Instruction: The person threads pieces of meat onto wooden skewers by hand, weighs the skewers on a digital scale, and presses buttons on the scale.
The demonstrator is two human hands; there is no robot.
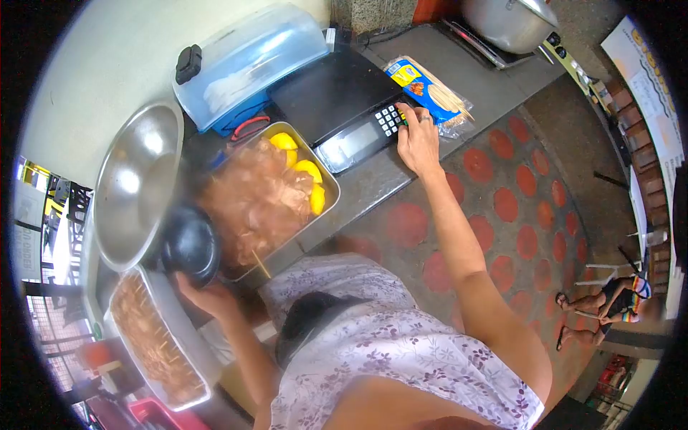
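My right hand (418, 140) is at the keypad (388, 120) of a black digital scale (333, 89), with a finger on or just over its keys. My left hand (201, 292) touches the lower edge of a dark round bowl (190, 245); its fingers are blurred and partly hidden. Right of the bowl, a metal tray (334, 193) holds raw meat (254, 193) and yellow pieces (308, 172). A pack of wooden skewers (430, 92) lies beyond the scale. At the lower left, a white container (204, 380) holds skewered meat (154, 340).
A large steel basin (136, 179) leans near the wall at left. Behind the scale is a clear-lidded blue box (251, 61). A metal pot (509, 21) stands at the far end of the counter (494, 82). Another person (609, 304) sits at far right.
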